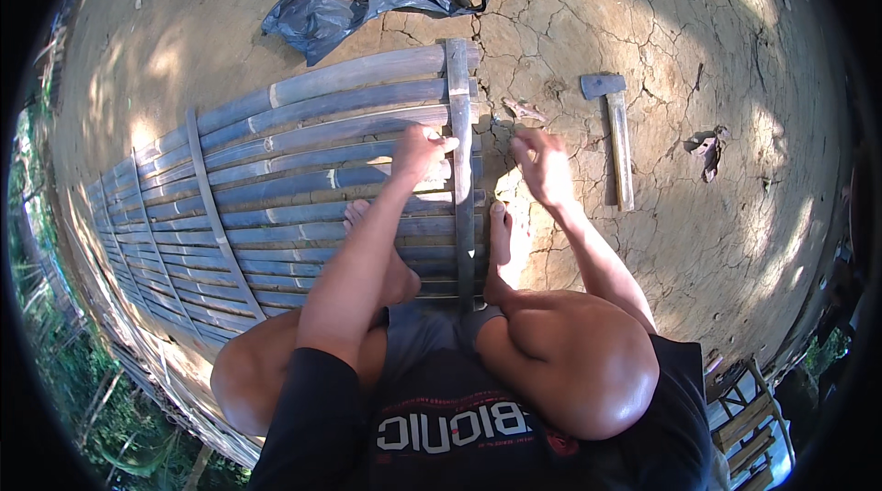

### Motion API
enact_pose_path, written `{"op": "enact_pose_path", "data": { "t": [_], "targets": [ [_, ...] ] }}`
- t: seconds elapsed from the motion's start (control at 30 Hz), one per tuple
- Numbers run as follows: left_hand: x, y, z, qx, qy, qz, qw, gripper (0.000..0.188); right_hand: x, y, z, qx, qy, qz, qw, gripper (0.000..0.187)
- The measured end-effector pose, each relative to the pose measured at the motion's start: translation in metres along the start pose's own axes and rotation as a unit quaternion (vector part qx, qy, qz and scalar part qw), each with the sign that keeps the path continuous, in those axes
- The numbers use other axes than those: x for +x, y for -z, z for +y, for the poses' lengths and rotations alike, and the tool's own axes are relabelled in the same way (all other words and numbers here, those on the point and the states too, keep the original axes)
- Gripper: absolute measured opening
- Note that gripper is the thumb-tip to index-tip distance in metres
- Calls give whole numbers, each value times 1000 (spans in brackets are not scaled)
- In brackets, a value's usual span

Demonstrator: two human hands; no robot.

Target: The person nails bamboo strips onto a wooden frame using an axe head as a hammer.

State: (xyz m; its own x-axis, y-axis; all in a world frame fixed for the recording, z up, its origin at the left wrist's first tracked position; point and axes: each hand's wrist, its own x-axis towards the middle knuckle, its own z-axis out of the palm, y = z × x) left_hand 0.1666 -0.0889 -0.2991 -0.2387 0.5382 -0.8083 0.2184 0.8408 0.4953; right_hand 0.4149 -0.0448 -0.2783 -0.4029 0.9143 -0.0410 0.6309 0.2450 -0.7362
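Note:
A panel of grey-blue split bamboo slats [303, 180] lies on the ground, with a flat bamboo crosspiece [464, 215] over its right end. My left hand [423, 153] is over the slats, its fingers curled in and pinched together against the crosspiece's left edge. Whatever it pinches is too small to make out. To the right of the crosspiece, my right hand [546, 168] hovers above the soil with curled fingers and the thumb close to the index finger. Anything between them is hidden. My bare feet rest on either side of the crosspiece.
A short tool [621, 151] with a dark metal head and wooden handle lies on the cracked earth at right. Beyond the panel is a crumpled dark plastic bag [322, 21] with brown bits in it. Dry leaves [707, 153] lie farther right. Thinner crosspieces [213, 206] span the slats.

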Motion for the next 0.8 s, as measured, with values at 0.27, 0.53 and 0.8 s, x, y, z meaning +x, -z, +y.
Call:
{"op": "enact_pose_path", "data": {
  "t": [0.27, 0.53, 0.8],
  "targets": [
    [21, 68, 42, 316, -385, 169, 850, 26, 27, -54, -35, -73, -102, -186, 974, 40],
    [40, 73, 31, 392, -470, 142, 778, 29, 65, -40, -7, -48, 3, -11, 999, 25],
    [47, 81, 32, 393, -498, 108, 765, 22, 102, -39, -3, -105, 92, -99, 985, 37]
  ]
}}
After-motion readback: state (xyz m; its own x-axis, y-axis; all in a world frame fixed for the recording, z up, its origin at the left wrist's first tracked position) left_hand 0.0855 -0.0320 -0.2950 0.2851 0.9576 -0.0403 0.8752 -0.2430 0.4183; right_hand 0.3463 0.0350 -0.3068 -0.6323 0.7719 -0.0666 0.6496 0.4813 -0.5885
